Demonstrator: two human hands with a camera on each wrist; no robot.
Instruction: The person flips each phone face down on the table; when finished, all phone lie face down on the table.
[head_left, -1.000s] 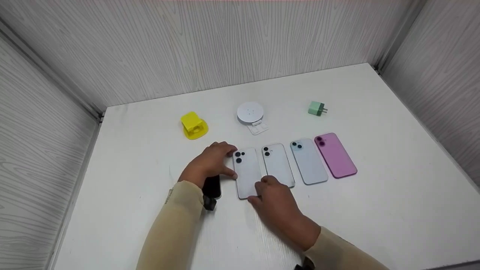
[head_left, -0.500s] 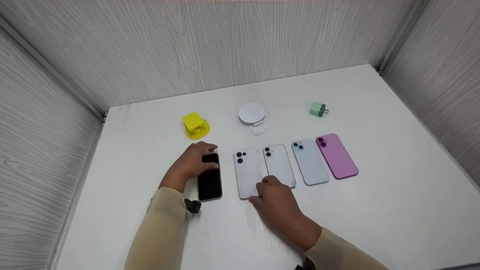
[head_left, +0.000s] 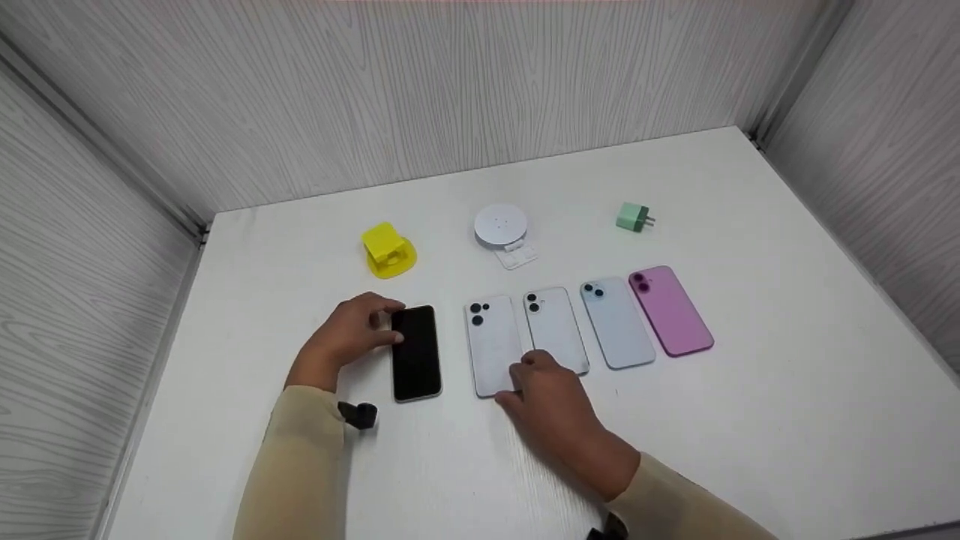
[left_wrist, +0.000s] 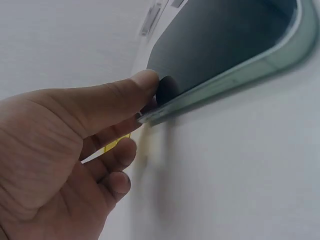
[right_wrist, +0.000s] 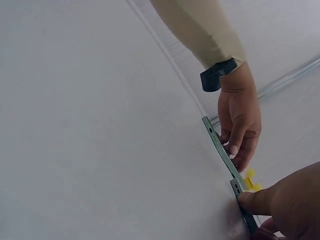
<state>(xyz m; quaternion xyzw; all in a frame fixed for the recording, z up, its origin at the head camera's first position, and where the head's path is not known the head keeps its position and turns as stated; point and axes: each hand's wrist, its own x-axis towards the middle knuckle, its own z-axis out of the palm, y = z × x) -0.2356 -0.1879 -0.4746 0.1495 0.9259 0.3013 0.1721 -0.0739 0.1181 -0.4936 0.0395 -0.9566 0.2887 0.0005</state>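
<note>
A phone with a black screen lies face up at the left of a row of phones. My left hand pinches its left edge, thumb on the glass and fingers curled under the rim, which looks slightly raised in the left wrist view. My right hand grips the near end of a white phone lying face down, thumb against its bottom edge. The right wrist view shows both phones edge-on and the left hand beyond.
To the right lie another white phone, a light blue phone and a pink phone. Behind them stand a yellow stand, a white round stand and a green charger. Grey walls enclose the white table.
My left hand left the top of the white phone, moved left, uncovering the black-screen phone, and now pinches its left edge. The right hand has stayed put.
</note>
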